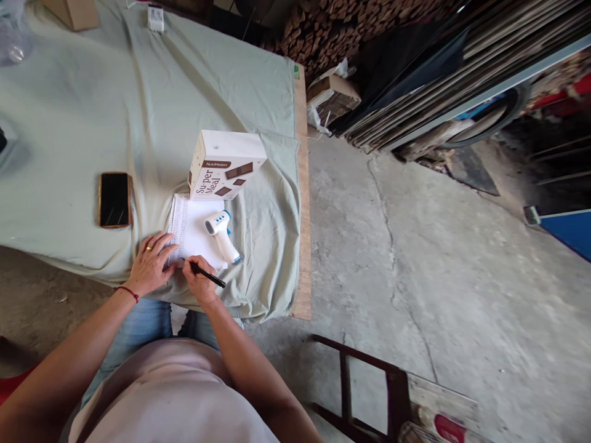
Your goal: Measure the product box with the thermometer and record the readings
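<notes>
Right hand (199, 285): closed round black pen (210, 276), lower left of centre. Left hand (151, 266): fingers spread, at left edge of paper (196, 227). Paper: left of centre, small marks down its left side. Thermometer (223, 237): on paper, right side. Box (226, 163): upright, paper's upper end. Phone (114, 200): on cloth (69, 111), frame left.

Rows of dark marks on the white paper (196, 231) are too small to read; a white carton with brown print (210, 178) hides its far edge. The right hand (201, 284) covers part of the slim black pen (210, 275). The top edge crops a brown cardboard box (76, 13); the left edge leaves a black object (2, 140) unidentifiable.
</notes>
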Demonstrator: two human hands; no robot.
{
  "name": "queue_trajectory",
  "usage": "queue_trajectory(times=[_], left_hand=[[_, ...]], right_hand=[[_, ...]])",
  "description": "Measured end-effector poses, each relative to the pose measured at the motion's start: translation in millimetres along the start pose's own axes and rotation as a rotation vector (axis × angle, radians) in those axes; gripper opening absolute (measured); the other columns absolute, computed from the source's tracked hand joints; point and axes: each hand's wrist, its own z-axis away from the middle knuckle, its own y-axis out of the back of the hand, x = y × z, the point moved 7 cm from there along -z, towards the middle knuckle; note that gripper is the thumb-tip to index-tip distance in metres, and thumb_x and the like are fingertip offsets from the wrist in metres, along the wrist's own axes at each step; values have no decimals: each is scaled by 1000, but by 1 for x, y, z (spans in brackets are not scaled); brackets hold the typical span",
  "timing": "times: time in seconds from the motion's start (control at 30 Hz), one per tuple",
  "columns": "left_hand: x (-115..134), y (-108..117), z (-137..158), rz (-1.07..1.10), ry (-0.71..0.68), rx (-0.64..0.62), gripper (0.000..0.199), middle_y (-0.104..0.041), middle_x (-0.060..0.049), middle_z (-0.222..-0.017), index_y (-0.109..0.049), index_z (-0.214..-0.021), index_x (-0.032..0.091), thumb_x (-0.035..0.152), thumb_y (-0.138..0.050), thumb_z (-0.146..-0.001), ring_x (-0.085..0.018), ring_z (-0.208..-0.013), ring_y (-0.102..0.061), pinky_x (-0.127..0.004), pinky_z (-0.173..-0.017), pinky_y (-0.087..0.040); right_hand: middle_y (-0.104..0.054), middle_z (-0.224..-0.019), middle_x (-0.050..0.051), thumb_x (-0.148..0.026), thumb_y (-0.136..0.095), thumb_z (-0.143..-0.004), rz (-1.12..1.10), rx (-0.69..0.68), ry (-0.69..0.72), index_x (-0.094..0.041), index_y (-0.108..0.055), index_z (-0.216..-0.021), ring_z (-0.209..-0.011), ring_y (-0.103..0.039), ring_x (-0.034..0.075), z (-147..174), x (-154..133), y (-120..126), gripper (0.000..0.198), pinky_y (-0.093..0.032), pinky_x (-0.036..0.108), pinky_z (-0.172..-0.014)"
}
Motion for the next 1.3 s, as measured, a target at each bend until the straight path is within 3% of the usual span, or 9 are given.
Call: queue_trajectory(times=[0.27,0.57,1.3], left_hand=[[0,0,0,-9,0,-5,40,-56,-13,-148,-66,-128,22,26,-57,-89,-33,-144,-44,-55,-120,-34],[-1,-1,0,-8,0,-6,39,-55,-12,-149,-65,-128,22,27,-56,-90,-33,-145,-43,-55,-120,-34],[-2,-1,0,-22,-8,14,38,-56,-13,-147,-66,-126,21,28,-56,-90,-32,-144,-44,-54,-120,-35]], right_hand=[[-64,-68,0,-29,-53,-93,-37,45,-49,-24,-59,-82,-59,-58,15,-1,2,5,14,-54,31,-60],[-64,-68,0,-32,-51,-96,39,38,-3,-24,-58,-80,-61,-59,15,-2,-2,4,19,-55,29,-60],[-65,-68,0,-30,-53,-94,-14,73,1,-24,-60,-80,-60,-60,15,-3,-1,3,17,-54,28,-60]])
